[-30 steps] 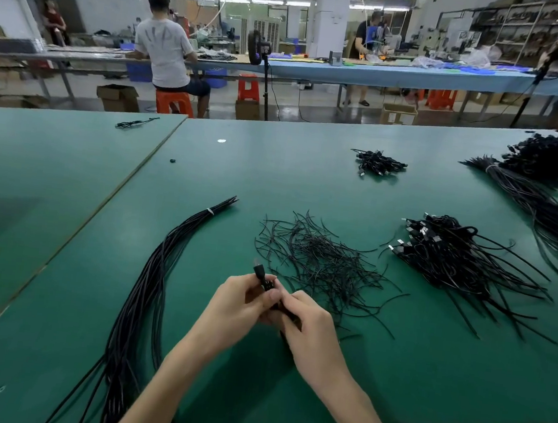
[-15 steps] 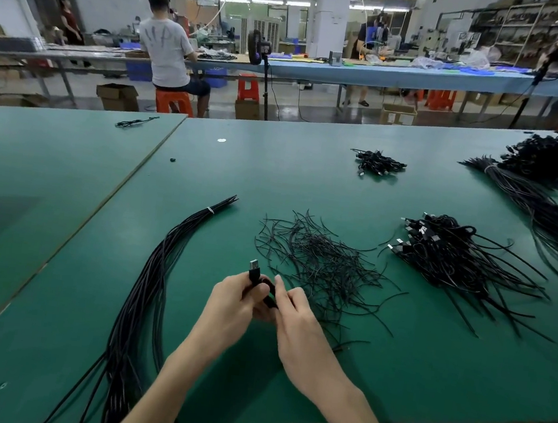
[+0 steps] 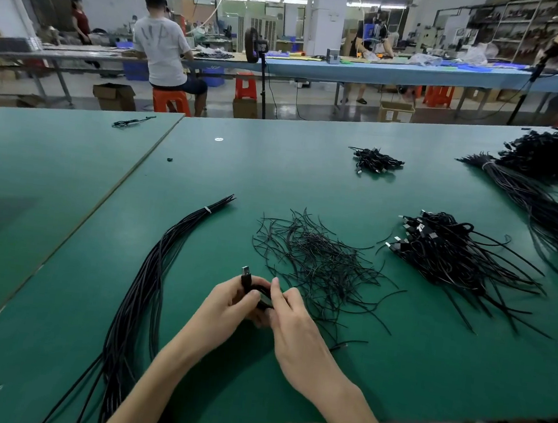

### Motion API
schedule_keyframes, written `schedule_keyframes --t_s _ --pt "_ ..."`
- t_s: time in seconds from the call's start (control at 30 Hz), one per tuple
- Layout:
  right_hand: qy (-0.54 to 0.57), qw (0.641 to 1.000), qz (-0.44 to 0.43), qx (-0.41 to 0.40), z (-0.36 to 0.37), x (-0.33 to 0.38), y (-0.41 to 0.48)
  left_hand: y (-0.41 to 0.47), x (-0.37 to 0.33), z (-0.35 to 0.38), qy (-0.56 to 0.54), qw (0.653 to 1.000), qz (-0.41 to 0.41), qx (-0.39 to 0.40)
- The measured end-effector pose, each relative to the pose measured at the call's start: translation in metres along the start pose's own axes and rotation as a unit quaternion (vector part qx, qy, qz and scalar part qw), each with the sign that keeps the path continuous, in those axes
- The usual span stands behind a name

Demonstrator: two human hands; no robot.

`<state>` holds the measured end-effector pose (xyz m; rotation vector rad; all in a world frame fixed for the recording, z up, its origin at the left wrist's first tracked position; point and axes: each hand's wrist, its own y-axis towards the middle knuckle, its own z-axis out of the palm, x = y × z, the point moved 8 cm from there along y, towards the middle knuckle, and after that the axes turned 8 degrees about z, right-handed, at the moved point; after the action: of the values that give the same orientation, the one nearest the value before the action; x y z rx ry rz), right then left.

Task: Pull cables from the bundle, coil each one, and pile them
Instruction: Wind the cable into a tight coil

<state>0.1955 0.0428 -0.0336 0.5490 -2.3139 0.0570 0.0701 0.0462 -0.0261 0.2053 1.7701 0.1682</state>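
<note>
Close in, at six o'clock on the table (image 3: 426, 367), the two hands meet around one black cable (image 3: 256, 288). The left hand (image 3: 226, 306) curls round the small coil, thumb on top, and the USB plug (image 3: 245, 272) pokes up at twelve o'clock from its fingers. The right hand (image 3: 295, 331) pinches the same coil from the three o'clock side, fingertips on the loops. Both hands are narrow, closed on the cable.

The step in hand looks to be coiling, and nearly finished. To do it well, I would judge, the left thumb should clamp the loops flat and even while the right hand feeds any loose tail round, so nothing springs open.

The bundle (image 3: 144, 286) lies just beside the left forearm, sweeping from seven up to eleven o'clock, apart from the hands. Thin loose ties (image 3: 317, 261) sit near at one o'clock. Farther off, at two o'clock, is the pile (image 3: 449, 258) of finished cables, well apart.
</note>
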Motion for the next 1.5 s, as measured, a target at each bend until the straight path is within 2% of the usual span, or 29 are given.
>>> schedule_keyframes --t_s 0.1,0.23,0.37,0.53,0.63,0.77,0.93,1.13,1.3,1.5 --pt "0.010 1.000 -0.002 -0.004 -0.001 0.000 0.001 0.000 0.004 -0.001 -0.050 0.998 -0.014 0.020" --pt "0.005 1.000 0.000 -0.003 -0.001 -0.003 0.002 -0.004 0.003 -0.004 -0.061 0.998 0.002 0.030" --pt "-0.008 1.000 -0.004 0.007 0.002 -0.002 0.002 -0.005 0.001 -0.006 0.033 0.999 0.042 -0.008" --pt "-0.048 0.999 -0.013 0.008 0.005 0.005 0.000 -0.005 -0.003 -0.003 0.159 0.982 0.078 -0.057" --pt "-0.095 0.995 -0.019 -0.005 0.008 0.008 -0.002 -0.008 -0.009 -0.002 0.195 0.972 0.116 -0.062" --pt "-0.122 0.991 -0.021 -0.042 0.007 0.014 -0.003 -0.010 -0.005 -0.001 0.243 0.962 0.113 -0.054" --pt "-0.155 0.984 -0.047 -0.080 0.001 0.016 -0.005 -0.011 -0.011 0.002 0.217 0.967 0.120 -0.051" --pt "-0.137 0.985 -0.083 -0.059 -0.015 0.015 0.004 -0.009 -0.005 0.000 0.189 0.975 0.103 -0.056" --pt "-0.110 0.991 -0.059 -0.038 -0.015 0.003 0.005 -0.009 -0.004 0.005 0.184 0.979 0.086 -0.024" --pt "-0.037 0.998 -0.018 -0.039 -0.021 -0.005 0.007 -0.006 -0.006 0.003 0.149 0.986 0.073 -0.029"
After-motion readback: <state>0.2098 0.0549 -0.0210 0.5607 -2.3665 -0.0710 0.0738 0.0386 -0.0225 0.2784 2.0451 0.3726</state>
